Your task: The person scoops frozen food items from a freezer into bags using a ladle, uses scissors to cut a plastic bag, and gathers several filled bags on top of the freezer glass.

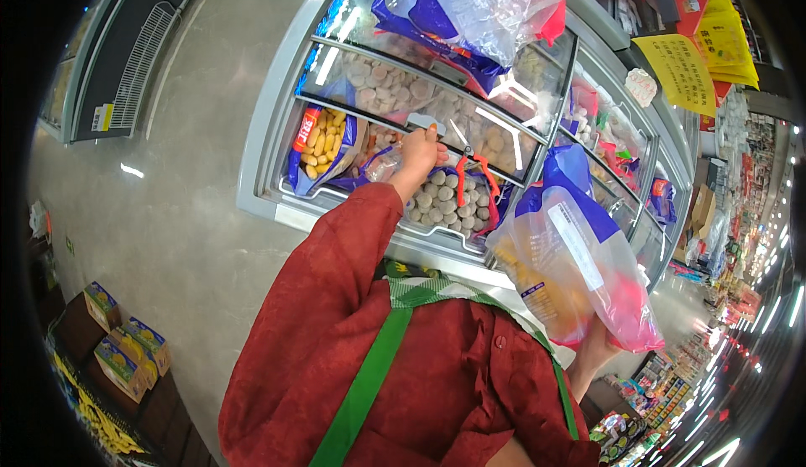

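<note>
My left hand (pixel 420 152) is at the black-edged sliding glass lid (pixel 371 118) of a chest freezer, its fingers curled at the lid's edge. Beside it, scissors with red handles (pixel 475 171) lie partly over the glass, blades apart. My right hand (pixel 595 347) holds a large clear, blue and pink plastic bag (pixel 567 259) with yellowish food inside, from below; the bag hides most of the fingers. Under the lid's opening lie a bag of grey balls (pixel 450 202) and a bag of yellow, finger-shaped food (pixel 324 143).
More plastic bags (pixel 478 14) lie on the freezer's glass at the top. Yellow paper signs (pixel 680 70) with writing hang at the upper right. Another freezer (pixel 119 58) with a wire rack stands across the grey floor (pixel 208 171). Cartons (pixel 129 354) sit at the lower left.
</note>
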`<state>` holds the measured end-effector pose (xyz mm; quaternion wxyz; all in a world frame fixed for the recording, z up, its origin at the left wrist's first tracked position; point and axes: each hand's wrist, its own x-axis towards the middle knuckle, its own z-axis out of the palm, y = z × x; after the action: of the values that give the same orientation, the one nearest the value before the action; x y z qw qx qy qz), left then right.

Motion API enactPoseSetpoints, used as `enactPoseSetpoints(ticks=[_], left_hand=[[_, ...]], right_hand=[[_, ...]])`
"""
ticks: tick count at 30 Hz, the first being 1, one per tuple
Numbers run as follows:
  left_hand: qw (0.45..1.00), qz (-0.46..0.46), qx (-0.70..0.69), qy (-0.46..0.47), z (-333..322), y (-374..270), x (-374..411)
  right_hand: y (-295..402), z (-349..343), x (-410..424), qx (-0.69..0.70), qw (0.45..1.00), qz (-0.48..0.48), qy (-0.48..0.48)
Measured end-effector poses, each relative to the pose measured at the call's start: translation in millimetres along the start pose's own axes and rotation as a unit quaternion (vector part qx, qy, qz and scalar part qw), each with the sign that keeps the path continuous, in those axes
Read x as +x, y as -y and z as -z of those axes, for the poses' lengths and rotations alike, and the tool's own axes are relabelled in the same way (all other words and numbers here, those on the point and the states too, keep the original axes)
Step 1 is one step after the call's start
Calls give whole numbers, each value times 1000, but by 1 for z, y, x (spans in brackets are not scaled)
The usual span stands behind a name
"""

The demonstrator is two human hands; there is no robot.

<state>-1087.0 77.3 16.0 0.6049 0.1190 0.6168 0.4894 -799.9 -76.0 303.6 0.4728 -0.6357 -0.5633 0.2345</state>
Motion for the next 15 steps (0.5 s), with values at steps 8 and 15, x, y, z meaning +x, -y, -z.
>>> enactPoseSetpoints(ticks=[8, 15], left_hand=[[960, -150, 227, -59, -42, 113, -24], [935, -237, 240, 110, -67, 94, -52]], right_hand=[[-13, 6, 11, 22, 999, -29, -29], [-33, 52, 11, -57, 995, -35, -77]])
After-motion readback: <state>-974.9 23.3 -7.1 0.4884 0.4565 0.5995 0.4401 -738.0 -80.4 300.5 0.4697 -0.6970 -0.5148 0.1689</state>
